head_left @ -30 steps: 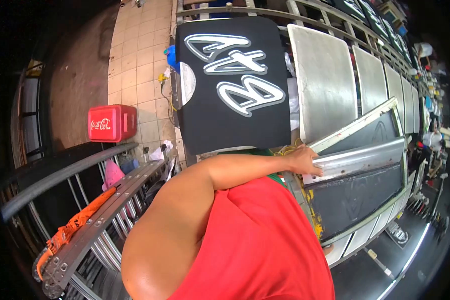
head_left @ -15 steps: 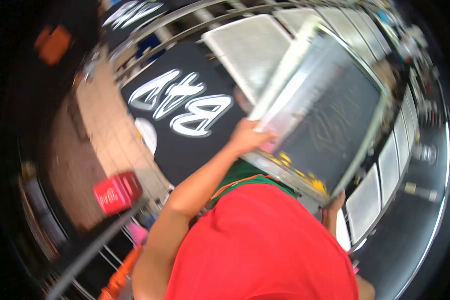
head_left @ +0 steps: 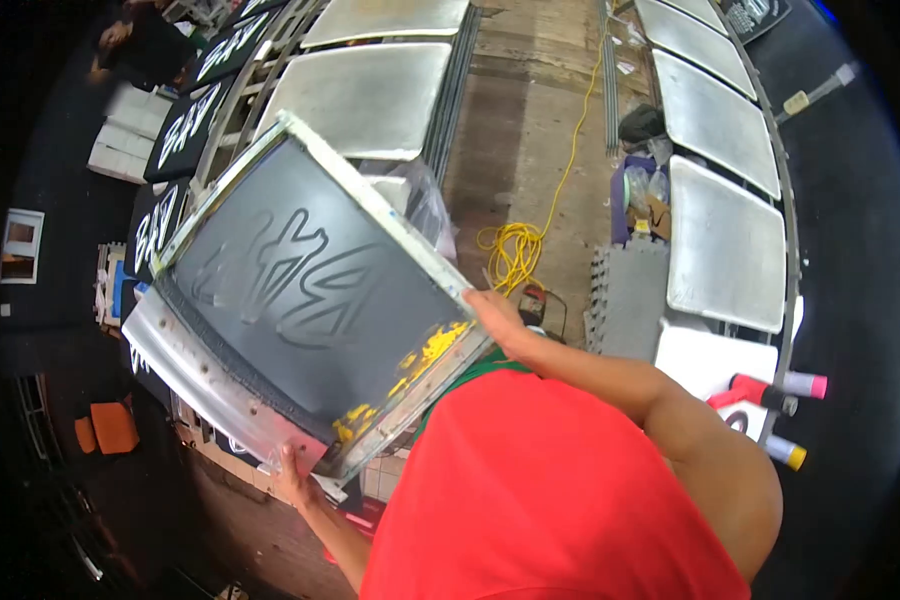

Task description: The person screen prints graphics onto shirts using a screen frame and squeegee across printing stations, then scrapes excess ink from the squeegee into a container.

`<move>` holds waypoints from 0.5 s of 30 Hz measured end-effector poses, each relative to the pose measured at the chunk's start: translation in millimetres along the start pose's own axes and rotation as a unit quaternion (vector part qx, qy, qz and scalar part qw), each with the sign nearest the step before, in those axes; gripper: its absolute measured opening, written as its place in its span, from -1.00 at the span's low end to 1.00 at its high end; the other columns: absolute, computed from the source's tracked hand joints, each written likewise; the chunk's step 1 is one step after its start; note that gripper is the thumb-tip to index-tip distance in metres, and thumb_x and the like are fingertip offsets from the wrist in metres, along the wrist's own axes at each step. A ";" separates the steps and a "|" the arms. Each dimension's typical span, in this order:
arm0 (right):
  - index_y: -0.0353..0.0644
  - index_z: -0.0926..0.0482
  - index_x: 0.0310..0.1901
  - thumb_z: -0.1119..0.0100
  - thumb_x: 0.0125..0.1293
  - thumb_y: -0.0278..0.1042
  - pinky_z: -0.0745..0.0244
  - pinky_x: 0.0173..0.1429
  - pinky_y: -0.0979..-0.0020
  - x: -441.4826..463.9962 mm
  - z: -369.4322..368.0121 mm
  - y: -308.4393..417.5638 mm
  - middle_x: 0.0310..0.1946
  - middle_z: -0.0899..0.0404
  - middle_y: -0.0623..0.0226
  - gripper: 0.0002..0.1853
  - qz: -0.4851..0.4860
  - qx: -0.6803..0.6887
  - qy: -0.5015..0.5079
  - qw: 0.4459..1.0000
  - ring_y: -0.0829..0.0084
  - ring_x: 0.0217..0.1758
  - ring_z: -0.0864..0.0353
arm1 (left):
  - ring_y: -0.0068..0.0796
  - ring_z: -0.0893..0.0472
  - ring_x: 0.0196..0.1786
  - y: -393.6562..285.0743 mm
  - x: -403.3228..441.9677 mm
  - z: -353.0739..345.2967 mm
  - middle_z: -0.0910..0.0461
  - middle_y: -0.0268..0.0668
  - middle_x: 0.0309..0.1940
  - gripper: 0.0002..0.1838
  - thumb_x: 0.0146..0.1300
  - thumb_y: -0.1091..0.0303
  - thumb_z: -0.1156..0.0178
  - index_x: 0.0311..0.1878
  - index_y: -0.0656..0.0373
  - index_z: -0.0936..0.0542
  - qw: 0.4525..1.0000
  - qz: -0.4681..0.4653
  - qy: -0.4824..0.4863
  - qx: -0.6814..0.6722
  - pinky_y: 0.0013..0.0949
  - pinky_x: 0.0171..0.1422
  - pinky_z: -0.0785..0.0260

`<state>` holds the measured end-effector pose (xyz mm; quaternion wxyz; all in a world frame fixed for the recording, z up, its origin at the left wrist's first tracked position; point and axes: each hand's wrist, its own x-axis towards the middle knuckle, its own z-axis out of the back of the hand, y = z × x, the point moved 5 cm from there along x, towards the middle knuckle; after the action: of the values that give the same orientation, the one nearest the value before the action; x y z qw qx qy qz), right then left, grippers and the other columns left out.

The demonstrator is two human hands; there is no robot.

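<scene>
A screen printing frame (head_left: 375, 190) is held tilted in front of my red shirt. Its dark mesh shows brush-like lettering, with yellow ink smears along the near edge. Along its left side lies a long silver squeegee (head_left: 215, 370) with screw heads and a dark edge. My left hand (head_left: 292, 478) grips the near left corner, thumb up beside the squeegee's end; its other fingers are partly hidden underneath. My right hand (head_left: 498, 322) is closed around the near right corner of the frame.
Silver print platens (head_left: 365, 95) line the left rack and more platens (head_left: 725, 240) the right. Black lettered cloths (head_left: 185, 130) lie at left. A coiled yellow cord (head_left: 515, 250) is on the aisle floor. A red heat gun (head_left: 755, 390) lies at right.
My view has turned right, from the lettered black cloth to the aisle between the racks. The frame has swung to my left, still in both hands.
</scene>
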<state>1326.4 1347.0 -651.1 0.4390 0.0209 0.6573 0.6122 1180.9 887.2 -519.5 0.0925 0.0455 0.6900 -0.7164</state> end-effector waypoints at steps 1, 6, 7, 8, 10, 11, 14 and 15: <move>-0.44 -0.67 -0.02 -0.07 0.39 0.27 -0.46 0.13 0.13 17.6 16.7 0.3 -0.14 -0.73 -0.02 -0.28 -0.011 0.002 0.015 1.000 0.14 -0.01 -0.68 | -0.39 -0.65 -0.07 1.2 -10.3 -27.0 -0.67 -0.20 -0.04 -0.48 0.27 0.17 -0.47 0.14 0.34 -0.60 1.000 -0.006 -0.003 0.002 -0.25 0.07 -0.53; -0.39 -0.61 0.16 -0.10 0.36 0.26 -0.45 0.23 0.18 57.0 132.9 50.8 0.03 -0.70 -0.05 -0.26 -0.014 0.018 0.010 1.000 0.15 0.12 -0.66 | -0.36 -0.65 -0.03 -9.3 -39.8 -147.9 -0.64 -0.20 0.00 -0.43 0.30 0.18 -0.46 0.21 0.37 -0.52 0.999 -0.006 -0.007 -0.048 -0.26 0.12 -0.51; -0.34 -0.62 0.17 -0.10 0.36 0.26 -0.43 0.27 0.20 64.6 158.4 58.0 0.04 -0.70 -0.02 -0.29 -0.032 -0.013 -0.025 0.999 0.17 0.14 -0.65 | -0.36 -0.65 -0.03 -11.4 -38.4 -171.6 -0.65 -0.21 0.00 -0.44 0.31 0.19 -0.45 0.20 0.38 -0.53 0.998 0.001 0.010 -0.066 -0.28 0.12 -0.50; -0.34 -0.62 0.17 -0.10 0.36 0.26 -0.43 0.27 0.20 74.9 178.4 69.2 0.04 -0.70 -0.02 -0.29 -0.025 -0.013 -0.026 0.999 0.17 0.14 -0.65 | -0.36 -0.65 -0.03 -12.0 -31.6 -195.7 -0.65 -0.21 0.00 -0.44 0.31 0.19 -0.45 0.20 0.38 -0.53 0.997 -0.004 0.010 -0.071 -0.28 0.12 -0.50; -0.33 -0.66 0.07 -0.17 0.41 0.14 -0.43 0.18 0.26 89.8 213.8 82.0 -0.03 -0.69 0.12 -0.42 -0.039 0.026 -0.110 0.993 0.32 0.05 -0.60 | -0.44 -0.63 -0.04 -12.9 -12.4 -240.6 -0.65 -0.28 -0.08 -0.51 0.32 0.18 -0.44 0.14 0.34 -0.57 0.998 0.014 0.039 -0.054 -0.32 0.07 -0.48; -0.33 -0.66 0.07 -0.17 0.41 0.14 -0.43 0.18 0.26 90.4 208.2 77.1 -0.03 -0.69 0.12 -0.42 -0.035 0.027 -0.111 0.993 0.32 0.05 -0.60 | -0.48 -0.63 -0.06 -18.1 -2.0 -244.3 -0.65 -0.32 -0.12 -0.56 0.33 0.20 -0.42 0.10 0.32 -0.59 0.998 0.001 0.054 -0.044 -0.37 0.07 -0.46; -0.28 -0.67 0.06 -0.23 0.40 0.06 -0.39 0.23 0.31 134.8 258.0 70.0 -0.04 -0.66 0.21 -0.49 -0.053 0.128 -0.156 0.978 0.38 0.06 -0.54 | -0.49 -0.63 -0.06 -30.1 34.5 -329.8 -0.66 -0.29 -0.09 -0.57 0.33 0.23 -0.41 0.12 0.32 -0.58 0.989 0.005 0.147 -0.015 -0.37 0.06 -0.46; -0.26 -0.67 0.07 -0.24 0.39 0.05 -0.37 0.24 0.34 151.6 279.0 71.7 -0.04 -0.65 0.26 -0.51 -0.046 0.148 -0.181 0.971 0.40 0.06 -0.53 | -0.48 -0.62 -0.10 -50.9 31.8 -383.4 -0.65 -0.27 -0.09 -0.55 0.32 0.24 -0.40 0.14 0.33 -0.57 0.989 -0.039 0.138 -0.046 -0.35 0.02 -0.47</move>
<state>1365.0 1670.0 -638.0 0.5705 0.1661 0.6504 0.4732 1115.9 1268.9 -492.4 -0.0296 0.1129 0.7297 -0.6737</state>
